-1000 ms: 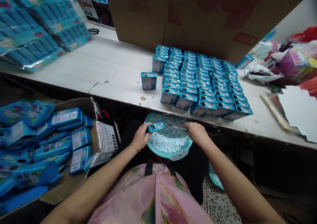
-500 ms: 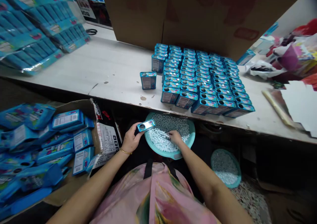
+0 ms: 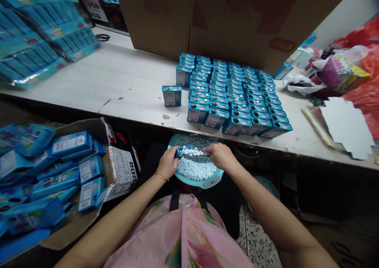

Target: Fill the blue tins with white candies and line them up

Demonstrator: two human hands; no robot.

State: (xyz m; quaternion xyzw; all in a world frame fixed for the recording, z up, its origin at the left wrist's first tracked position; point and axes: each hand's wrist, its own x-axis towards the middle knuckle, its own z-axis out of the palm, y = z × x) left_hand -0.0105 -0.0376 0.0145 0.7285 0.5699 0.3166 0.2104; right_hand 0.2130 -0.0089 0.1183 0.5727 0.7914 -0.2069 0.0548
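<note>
My left hand (image 3: 167,164) grips a small blue box (image 3: 178,152), tilted over a turquoise basin (image 3: 207,183). In my right hand (image 3: 222,156) is a scoop (image 3: 205,153), mostly hidden by the hand and its load. Small white pellets (image 3: 191,151) are heaped on it, and its front end meets the box's opening. More white pellets (image 3: 195,170) fill the basin below both hands. On the white table (image 3: 130,80) ahead, upright blue boxes (image 3: 237,102) stand in tight rows. One blue box (image 3: 172,96) stands apart to their left.
An open carton (image 3: 111,153) of blue boxes lies at left. Wrapped blue packs (image 3: 44,31) and scissors (image 3: 103,37) rest on the table's left side. A large cardboard box (image 3: 207,23) rises behind the rows. Bags (image 3: 304,82) and white card (image 3: 345,125) lie at right.
My right hand has risen out of the pellets with a loaded scoop and come up to the box. My left hand has turned the box's opening toward it.
</note>
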